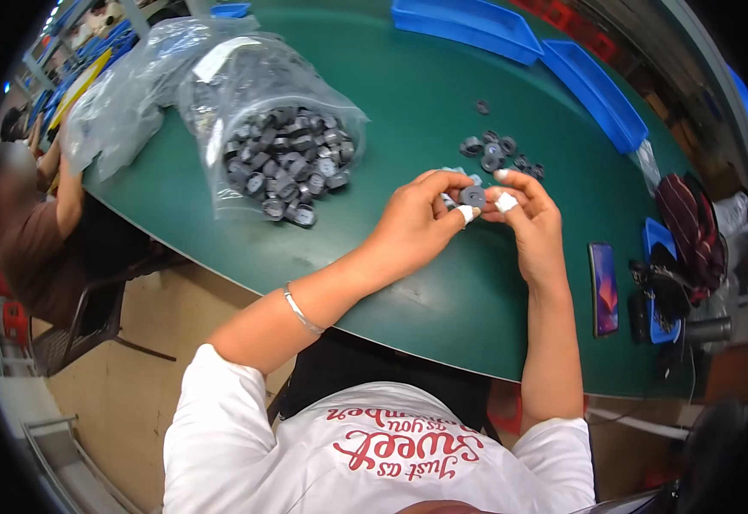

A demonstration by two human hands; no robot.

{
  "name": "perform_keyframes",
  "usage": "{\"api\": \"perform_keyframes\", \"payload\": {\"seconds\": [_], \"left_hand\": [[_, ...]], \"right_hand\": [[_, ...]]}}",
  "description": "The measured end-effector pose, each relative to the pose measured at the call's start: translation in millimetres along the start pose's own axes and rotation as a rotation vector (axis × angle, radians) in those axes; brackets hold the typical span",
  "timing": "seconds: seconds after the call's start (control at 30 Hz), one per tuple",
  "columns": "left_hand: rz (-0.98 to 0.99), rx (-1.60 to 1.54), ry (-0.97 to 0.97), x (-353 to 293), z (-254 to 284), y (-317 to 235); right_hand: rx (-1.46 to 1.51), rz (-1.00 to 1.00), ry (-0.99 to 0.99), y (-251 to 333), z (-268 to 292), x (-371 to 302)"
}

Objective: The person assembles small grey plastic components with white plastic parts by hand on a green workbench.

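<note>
Between my two hands, above the green table, is a small round dark grey plastic part (472, 196). My left hand (421, 212) pinches it between thumb and fingers. Close against its right side, my right hand (528, 214) has thumb and fingertips drawn together; what they hold, if anything, is too small to make out. White wraps cover some fingertips on both hands. Just beyond my hands lies a loose group of similar round grey parts (492, 154). To the left, a clear plastic bag (228, 94) lies open with many more grey parts (284, 163) spilling from its mouth.
Blue trays (468, 30) line the table's far side, with another blue tray (597, 94) at the far right. A phone (604, 289) lies right of my forearm, near a dark striped cloth (691, 223) and a small blue basket (664, 330). Another person (35, 223) sits at the left.
</note>
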State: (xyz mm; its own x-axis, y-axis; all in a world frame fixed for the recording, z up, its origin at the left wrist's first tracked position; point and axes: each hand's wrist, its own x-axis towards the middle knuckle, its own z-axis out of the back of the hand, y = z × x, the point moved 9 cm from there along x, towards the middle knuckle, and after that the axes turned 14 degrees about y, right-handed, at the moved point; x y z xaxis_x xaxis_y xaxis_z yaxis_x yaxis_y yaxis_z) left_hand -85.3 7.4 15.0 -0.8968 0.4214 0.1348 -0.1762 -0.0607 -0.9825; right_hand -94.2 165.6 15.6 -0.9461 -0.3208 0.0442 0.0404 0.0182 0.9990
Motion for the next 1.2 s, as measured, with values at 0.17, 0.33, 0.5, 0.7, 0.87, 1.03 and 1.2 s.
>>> {"api": "perform_keyframes", "payload": {"seconds": [0.17, 0.33, 0.5, 0.7, 0.87, 1.03, 1.2], "left_hand": [[-0.278, 0.733, -0.197, -22, 62, -60], [0.029, 1.213, -0.351, -47, 155, -59], [-0.018, 0.817, -0.331, -46, 138, -52], [0.307, -0.803, 0.076, -15, 28, 24], [0.404, -1.017, 0.029, 8, -20, 39], [0.279, -0.912, 0.132, 29, -35, 27], [0.275, -0.711, 0.186, 24, -31, 30]], "right_hand": [[-0.155, 0.011, -0.083, 4, 15, -7], [-0.307, 0.056, -0.124, -4, 16, -3], [-0.518, 0.024, -0.142, -15, 10, 1], [-0.956, 0.149, -0.084, -7, -15, 2], [-0.974, 0.138, -0.076, -10, -14, 1], [-0.362, 0.092, -0.168, -22, 20, 3], [-0.118, 0.133, -0.236, -9, 24, 0]]}}
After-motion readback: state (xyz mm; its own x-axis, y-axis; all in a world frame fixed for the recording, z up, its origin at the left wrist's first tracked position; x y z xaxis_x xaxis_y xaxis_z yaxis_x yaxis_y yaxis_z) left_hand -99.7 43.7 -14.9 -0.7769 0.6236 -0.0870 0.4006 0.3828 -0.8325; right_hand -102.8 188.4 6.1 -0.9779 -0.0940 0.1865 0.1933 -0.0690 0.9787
